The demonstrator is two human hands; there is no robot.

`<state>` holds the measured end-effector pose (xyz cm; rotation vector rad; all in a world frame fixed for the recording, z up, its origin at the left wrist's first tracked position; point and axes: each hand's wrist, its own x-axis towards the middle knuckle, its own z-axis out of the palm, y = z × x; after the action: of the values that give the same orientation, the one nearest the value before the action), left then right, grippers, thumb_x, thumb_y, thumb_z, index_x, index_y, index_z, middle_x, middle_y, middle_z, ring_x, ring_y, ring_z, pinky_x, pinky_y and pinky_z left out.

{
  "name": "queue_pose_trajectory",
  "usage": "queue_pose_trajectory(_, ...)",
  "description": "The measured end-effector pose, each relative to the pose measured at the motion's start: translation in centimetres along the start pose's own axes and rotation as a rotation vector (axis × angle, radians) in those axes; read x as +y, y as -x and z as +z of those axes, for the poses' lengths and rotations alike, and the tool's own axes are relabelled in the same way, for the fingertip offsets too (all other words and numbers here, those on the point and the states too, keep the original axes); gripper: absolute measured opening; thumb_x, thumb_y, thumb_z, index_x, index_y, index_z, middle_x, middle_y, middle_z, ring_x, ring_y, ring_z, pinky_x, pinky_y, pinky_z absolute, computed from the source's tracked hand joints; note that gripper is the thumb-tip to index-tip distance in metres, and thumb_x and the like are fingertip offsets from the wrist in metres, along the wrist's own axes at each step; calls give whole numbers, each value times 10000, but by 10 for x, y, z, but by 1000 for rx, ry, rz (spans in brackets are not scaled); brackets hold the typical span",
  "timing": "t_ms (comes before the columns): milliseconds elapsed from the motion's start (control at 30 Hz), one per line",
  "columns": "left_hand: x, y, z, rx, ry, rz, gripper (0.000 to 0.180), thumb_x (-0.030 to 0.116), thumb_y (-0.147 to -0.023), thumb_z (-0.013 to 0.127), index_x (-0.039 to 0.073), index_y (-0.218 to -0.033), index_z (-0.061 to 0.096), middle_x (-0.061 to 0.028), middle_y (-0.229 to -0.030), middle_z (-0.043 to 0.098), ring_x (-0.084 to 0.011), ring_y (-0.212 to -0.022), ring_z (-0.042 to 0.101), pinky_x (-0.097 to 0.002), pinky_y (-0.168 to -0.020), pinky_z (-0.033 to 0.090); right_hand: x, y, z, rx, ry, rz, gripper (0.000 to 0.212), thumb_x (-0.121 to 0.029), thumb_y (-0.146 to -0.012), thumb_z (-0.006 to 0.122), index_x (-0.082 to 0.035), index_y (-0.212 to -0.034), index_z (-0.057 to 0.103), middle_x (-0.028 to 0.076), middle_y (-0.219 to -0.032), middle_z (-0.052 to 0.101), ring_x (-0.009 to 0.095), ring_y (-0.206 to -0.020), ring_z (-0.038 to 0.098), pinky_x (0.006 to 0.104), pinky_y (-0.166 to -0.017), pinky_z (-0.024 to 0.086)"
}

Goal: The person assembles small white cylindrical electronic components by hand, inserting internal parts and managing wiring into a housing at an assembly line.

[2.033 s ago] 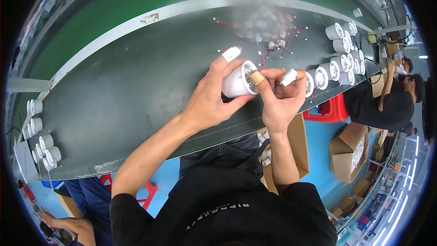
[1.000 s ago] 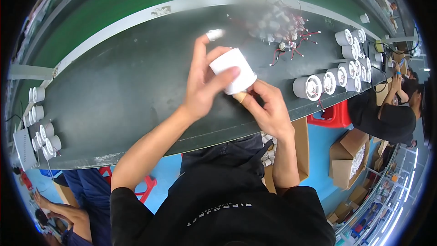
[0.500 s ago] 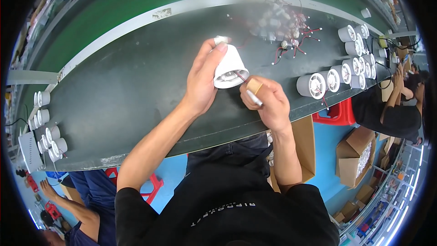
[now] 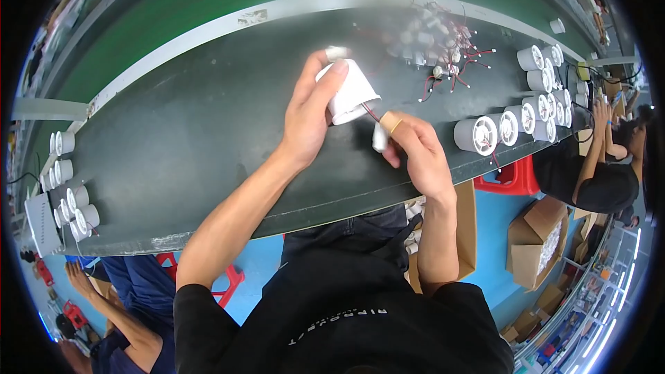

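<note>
My left hand is wrapped round a white plastic cup-shaped housing, tilted with its wide open end toward my right hand. A white wrapping covers one fingertip of that hand. Thin dark red wires run out of the housing's open end to my right hand, whose fingers are closed on them. A yellowish band circles one finger there. Below it shows a small white piece; whether it is a fingertip wrapping or a held part, I cannot tell. The housing's inside is hidden.
A heap of small white parts with red-black wires lies beyond the housing, partly blurred. White round housings stand at the right, more at the left. Cardboard boxes, a red stool and co-workers flank the dark green bench.
The housing has tipped so its open end now faces away from view. My right hand has moved slightly right and down, and its fingers have shifted.
</note>
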<state>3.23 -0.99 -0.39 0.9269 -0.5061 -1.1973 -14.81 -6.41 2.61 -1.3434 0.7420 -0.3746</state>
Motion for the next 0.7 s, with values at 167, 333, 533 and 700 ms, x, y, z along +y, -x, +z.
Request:
queue_pose_trajectory(167,4,4,0,-52,16,41,408,233,-1026,584,86,-1381,445,-51,-1141,614,-117,-1024,608,-282,-877,494,-5,-5,5,2,-41,32,264,-244,-1046,556,-8,-1011,669,8,-778,647,59,-658,564,211,-630,467)
queue_pose_trajectory(333,10,3,-5,-301,-245,152,618,123,-873,765,22,-1406,470,-104,-1232,620,-180,-1132,603,-335,-1013,455,-1,-7,-9,-9,-212,-48,200,-191,-1029,574,-24,-961,662,-29,-726,580,46,-605,510,213,-569,390)
queue_pose_trajectory(533,21,6,0,-414,-967,427,601,56,-669,875,-20,-1219,647,-172,-1190,671,-309,-1086,657,-373,-973,498,-2,-4,-20,82,191,-219,235,-179,-1009,593,-9,-849,616,-58,-694,499,39,-647,388,251,-562,301)
queue_pose_trajectory(700,18,5,-3,-410,-935,357,607,69,-662,893,-21,-1215,659,-172,-1233,680,-314,-1119,663,-383,-973,507,-6,-1,-21,56,154,-79,221,-173,-990,622,-6,-846,624,-47,-692,478,37,-665,379,262,-561,293)
